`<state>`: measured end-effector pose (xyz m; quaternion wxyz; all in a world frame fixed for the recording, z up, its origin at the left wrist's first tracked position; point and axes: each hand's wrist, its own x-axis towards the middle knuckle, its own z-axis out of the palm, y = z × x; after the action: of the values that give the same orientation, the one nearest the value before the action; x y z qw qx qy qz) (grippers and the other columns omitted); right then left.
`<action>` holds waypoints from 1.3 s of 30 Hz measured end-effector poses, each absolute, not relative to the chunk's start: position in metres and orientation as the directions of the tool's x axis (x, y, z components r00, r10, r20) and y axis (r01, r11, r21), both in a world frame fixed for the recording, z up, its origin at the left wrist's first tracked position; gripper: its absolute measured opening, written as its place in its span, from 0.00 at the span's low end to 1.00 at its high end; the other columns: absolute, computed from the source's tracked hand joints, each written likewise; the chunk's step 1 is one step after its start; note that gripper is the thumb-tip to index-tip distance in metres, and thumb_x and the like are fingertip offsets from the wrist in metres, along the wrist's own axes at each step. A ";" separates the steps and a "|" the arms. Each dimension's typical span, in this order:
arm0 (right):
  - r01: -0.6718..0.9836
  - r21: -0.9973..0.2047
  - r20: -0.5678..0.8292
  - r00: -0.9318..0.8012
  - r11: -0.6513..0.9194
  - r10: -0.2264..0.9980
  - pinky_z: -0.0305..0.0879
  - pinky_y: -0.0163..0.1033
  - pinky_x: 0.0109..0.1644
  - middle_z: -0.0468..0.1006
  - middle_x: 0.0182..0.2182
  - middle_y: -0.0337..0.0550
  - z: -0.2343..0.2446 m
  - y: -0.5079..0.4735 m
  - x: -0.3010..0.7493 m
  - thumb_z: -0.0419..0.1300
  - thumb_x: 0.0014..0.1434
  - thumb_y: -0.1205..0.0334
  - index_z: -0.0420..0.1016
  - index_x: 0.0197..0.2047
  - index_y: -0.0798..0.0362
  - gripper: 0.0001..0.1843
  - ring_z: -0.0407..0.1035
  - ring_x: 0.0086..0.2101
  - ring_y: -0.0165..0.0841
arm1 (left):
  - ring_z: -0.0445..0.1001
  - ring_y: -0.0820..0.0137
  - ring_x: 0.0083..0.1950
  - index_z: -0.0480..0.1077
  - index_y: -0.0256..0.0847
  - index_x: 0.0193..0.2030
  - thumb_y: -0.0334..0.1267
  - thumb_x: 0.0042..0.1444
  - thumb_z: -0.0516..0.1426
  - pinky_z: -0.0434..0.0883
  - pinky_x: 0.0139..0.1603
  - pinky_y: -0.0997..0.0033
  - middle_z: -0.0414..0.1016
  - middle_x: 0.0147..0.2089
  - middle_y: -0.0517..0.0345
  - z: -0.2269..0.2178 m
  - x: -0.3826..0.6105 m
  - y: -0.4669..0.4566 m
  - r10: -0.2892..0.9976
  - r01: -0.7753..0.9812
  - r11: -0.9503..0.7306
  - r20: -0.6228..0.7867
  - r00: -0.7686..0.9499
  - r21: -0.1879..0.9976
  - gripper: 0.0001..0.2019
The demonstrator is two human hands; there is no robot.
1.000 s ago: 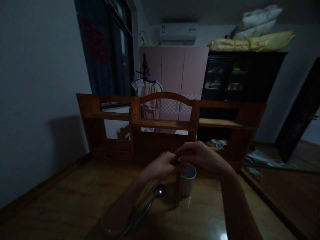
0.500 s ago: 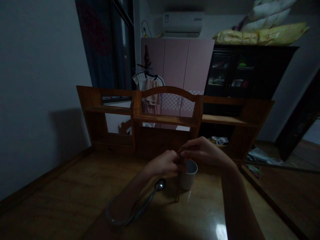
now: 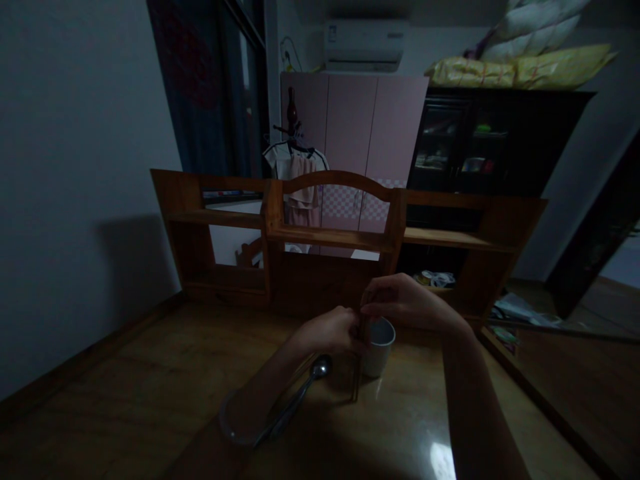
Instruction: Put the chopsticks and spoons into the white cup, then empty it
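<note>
A pale cup [image 3: 379, 363] stands upright on the table [image 3: 150, 373], just beyond and to the right of the left hand's fingers [image 3: 353, 328] and under those of the right; the left fingers and what they hold cover part of its near side. To the left of the fingers and nearer the body lies a shiny metal spoon [image 3: 321, 367], its bowl toward the fingers and its handle running back toward the left wrist, which wears a light bracelet [image 3: 231, 427]. Past the fingers, along the far edge of the table, a wooden shelf unit [image 3: 330, 235] closes off the back, and well beyond it stand a pink wardrobe [image 3: 350, 120], clothes on hangers [image 3: 303, 177] and a dark cabinet [image 3: 500, 143]. The left hand [image 3: 327, 331] has its fingers curled closed around a few thin sticks [image 3: 356, 380]. The right hand [image 3: 407, 303] arches over from the right, thumb and forefinger close together at the top of the left fist; whether they pinch the sticks' upper ends cannot be told. The sticks are reddish brown, slender and straight, bunched side by side and nearly upright, leaning slightly. Their lower lengths show below the left fingers, just left of the cup, with the ends down at the table; the dim light blurs their exact number.
</note>
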<state>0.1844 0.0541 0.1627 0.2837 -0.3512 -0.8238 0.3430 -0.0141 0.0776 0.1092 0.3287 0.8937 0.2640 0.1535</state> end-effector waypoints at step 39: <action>0.465 -0.747 0.488 -0.100 0.474 0.867 0.71 0.40 0.38 0.79 0.36 0.47 0.190 0.007 0.250 0.67 0.54 0.49 0.78 0.41 0.52 0.17 0.74 0.36 0.41 | 0.74 0.63 0.51 0.75 0.39 0.50 0.46 0.54 0.62 0.67 0.53 0.67 0.78 0.48 0.54 0.130 -0.021 0.073 0.606 0.110 -0.361 0.142 0.783 0.926 0.19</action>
<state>0.2497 0.0071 0.1901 0.4806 -0.4680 -0.7115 0.2090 -0.0212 0.0726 0.1300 0.5180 0.7894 0.2267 0.2389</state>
